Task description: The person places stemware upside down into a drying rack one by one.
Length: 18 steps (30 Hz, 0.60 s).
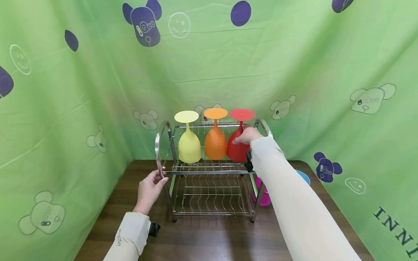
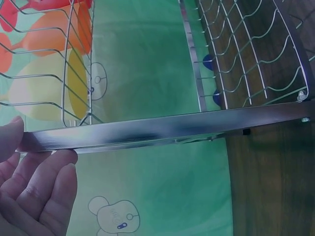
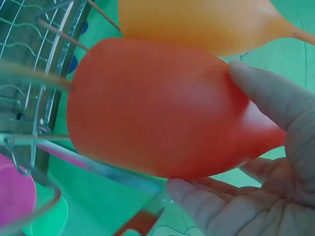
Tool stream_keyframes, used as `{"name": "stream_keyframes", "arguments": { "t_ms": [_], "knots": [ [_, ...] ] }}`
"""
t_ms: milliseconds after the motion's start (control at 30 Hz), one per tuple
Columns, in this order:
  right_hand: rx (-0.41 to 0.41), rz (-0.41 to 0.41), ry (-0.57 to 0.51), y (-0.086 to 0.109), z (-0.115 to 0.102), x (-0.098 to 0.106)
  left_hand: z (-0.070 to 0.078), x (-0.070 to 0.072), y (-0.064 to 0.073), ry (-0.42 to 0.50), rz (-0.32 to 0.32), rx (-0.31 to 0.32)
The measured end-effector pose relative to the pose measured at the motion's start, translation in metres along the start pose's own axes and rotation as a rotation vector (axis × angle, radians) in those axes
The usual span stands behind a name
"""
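A two-tier metal dish rack [image 1: 209,173] stands on the table. On its upper tier a yellow goblet [image 1: 189,148], an orange goblet [image 1: 215,145] and a red goblet [image 1: 236,151] stand upside down in a row, bases up. My right hand [image 1: 249,135] holds the red one, at the right end, with thumb and fingers around the narrowing part of its bowl near the stem. The left hand [image 1: 150,189] pinches the rack's flat left side post [image 2: 147,132] between thumb and fingers. The right forearm hides part of the rack's right side.
Right of the rack are a magenta cup [image 1: 265,197] and a blue cup [image 1: 303,176], partly covered by the right sleeve. A green cup [image 3: 51,216] shows beside the magenta one in the right wrist view. Green patterned cloth [image 1: 209,72] surrounds the brown wooden table [image 1: 202,239].
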State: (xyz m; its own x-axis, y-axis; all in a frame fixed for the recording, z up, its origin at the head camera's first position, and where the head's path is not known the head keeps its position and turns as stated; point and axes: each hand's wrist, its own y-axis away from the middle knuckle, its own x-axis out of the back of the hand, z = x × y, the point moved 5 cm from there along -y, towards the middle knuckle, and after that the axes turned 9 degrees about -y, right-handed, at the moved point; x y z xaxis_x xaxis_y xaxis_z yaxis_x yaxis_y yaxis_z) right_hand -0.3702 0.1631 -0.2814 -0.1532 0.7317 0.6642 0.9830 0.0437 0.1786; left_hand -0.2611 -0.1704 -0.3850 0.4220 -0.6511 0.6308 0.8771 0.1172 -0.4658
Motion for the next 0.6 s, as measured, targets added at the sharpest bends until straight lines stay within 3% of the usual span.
{"name": "stream_keyframes", "arguments": {
  "t_ms": [200,367,600],
  "knots": [
    [0.01,0.015,0.032,0.007,-0.005,0.003,0.0,0.0,0.001,-0.009,-0.015,0.017],
    [0.085,0.025,0.181,0.02,-0.02,0.007,-0.001,-0.001,0.002,-0.007,-0.012,0.02],
    [0.192,0.033,0.299,0.042,-0.036,0.011,-0.001,-0.003,0.008,0.031,0.058,0.059]
  ]
}}
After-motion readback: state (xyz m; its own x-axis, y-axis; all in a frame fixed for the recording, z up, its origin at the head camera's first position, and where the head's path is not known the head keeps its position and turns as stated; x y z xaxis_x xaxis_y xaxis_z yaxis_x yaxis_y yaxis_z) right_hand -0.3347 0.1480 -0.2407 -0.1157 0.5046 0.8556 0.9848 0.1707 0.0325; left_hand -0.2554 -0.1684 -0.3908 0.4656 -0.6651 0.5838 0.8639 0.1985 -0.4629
